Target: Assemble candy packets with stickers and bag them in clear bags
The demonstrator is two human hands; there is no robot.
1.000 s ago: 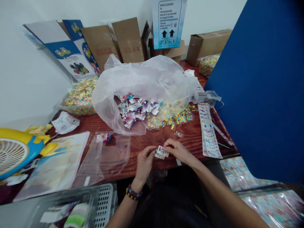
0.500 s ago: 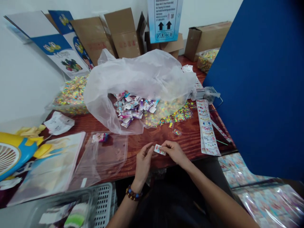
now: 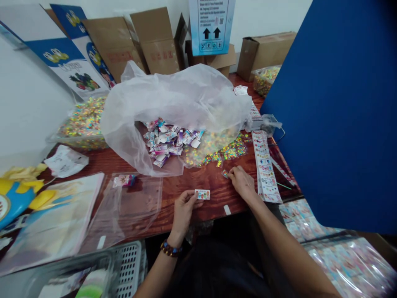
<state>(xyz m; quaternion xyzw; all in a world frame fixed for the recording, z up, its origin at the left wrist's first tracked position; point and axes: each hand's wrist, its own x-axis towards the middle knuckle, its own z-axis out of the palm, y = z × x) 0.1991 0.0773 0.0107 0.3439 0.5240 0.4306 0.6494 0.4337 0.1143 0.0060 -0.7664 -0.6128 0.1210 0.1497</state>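
My left hand (image 3: 184,214) pinches a small white card printed with coloured shapes (image 3: 202,194) between thumb and fingers, just above the reddish wooden table (image 3: 214,198). My right hand (image 3: 242,183) reaches to the right of it, fingertips down at a little cluster of coloured pieces (image 3: 225,174). A long printed sticker strip (image 3: 265,165) lies just beyond my right hand. Farther back, a crumpled clear plastic bag (image 3: 173,93) holds a heap of small wrapped packets (image 3: 164,142). Loose multicoloured pieces (image 3: 220,151) spill beside them.
A flat clear bag (image 3: 136,207) with a small packet (image 3: 124,180) lies left of my hands. Bags of coloured pieces (image 3: 83,124) stand at the back left. A tall blue panel (image 3: 335,103) fills the right, flattened cardboard boxes (image 3: 158,41) line the wall, and a grey basket (image 3: 127,269) sits below.
My right hand has let go of the card and moved right to the coloured pieces. My left hand keeps the card. The whole view has shifted slightly left and upward.
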